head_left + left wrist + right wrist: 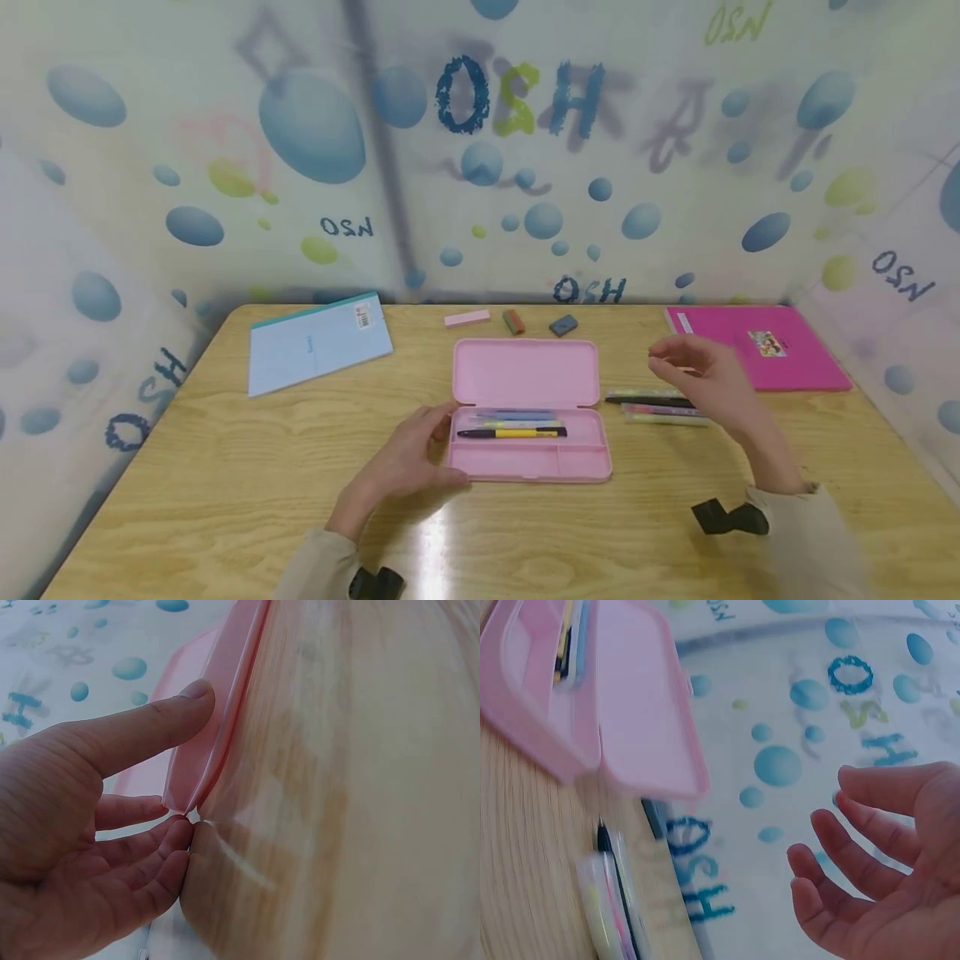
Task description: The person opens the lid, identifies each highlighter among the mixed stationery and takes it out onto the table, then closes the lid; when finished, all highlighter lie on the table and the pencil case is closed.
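Observation:
A pink pencil case (525, 468) lies with its lid (525, 372) folded back. In its rear compartment are a yellow-and-black pen (517, 432) and several blue and pale pens. My left hand (408, 450) holds the case's left end. The left wrist view shows the thumb (154, 724) against the front wall and fingertips at the corner. My right hand (712, 383) is raised over several pens (663, 408) lying right of the case. Its fingers (855, 855) are loosely bent, with nothing between them.
Behind the case lie a pink block (467, 318), a green-and-orange eraser (513, 322) and a dark blue eraser (563, 325). A light blue notebook (318, 346) is at the back left, a magenta folder (795, 350) at the back right. A patterned curtain stands behind the table (225, 483).

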Motion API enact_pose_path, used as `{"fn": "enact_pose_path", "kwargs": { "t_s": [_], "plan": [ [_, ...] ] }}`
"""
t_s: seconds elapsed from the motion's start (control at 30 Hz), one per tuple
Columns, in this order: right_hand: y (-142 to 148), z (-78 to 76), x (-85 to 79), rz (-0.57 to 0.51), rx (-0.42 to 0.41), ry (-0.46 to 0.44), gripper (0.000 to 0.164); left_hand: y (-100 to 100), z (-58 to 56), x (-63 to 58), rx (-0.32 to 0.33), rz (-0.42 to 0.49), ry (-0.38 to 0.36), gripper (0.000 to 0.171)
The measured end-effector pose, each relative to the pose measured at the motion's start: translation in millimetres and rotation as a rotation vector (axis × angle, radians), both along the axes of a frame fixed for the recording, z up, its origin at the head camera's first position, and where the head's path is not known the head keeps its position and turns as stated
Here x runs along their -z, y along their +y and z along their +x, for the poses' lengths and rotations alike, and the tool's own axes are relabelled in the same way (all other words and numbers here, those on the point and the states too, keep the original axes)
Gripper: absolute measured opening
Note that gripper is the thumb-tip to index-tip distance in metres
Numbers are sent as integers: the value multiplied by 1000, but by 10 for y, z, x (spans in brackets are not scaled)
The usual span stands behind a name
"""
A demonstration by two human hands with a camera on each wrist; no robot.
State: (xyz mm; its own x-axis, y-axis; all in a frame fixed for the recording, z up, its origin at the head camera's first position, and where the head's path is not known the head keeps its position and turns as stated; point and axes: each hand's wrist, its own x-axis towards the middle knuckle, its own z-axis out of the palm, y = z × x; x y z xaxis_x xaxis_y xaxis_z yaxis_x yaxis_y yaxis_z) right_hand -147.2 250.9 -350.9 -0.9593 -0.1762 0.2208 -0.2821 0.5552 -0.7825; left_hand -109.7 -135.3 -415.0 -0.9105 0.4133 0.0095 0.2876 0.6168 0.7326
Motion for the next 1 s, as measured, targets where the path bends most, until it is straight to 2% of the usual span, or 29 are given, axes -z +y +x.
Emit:
{"fn": "enact_pose_path", "kwargs": {
  "t_s": [0.17,0.3,0.4,0.53,0.63,0.87,1.0],
  "plan": [
    [-281,-84,30,-46,-49,-71,26,8,-5,-8,4,7,0,89],
    [-474,-137,62,-61,-89,-84,24,16,-11,-9,7,11,0,89],
    [-581,-144,82,-70,-117,-84,24,19,-14,-6,5,10,0,89],
    [-669,-136,136,-82,-163,-136,23,17,-12,-1,0,10,-2,89],
    [-703,-132,192,-56,-192,-181,21,16,-10,-1,-3,8,-6,89],
    [-756,-127,288,57,-279,-160,12,11,7,-16,-1,7,10,89],
    [-787,-114,312,98,-306,-189,10,8,9,-16,3,12,18,88]
  ]
}}
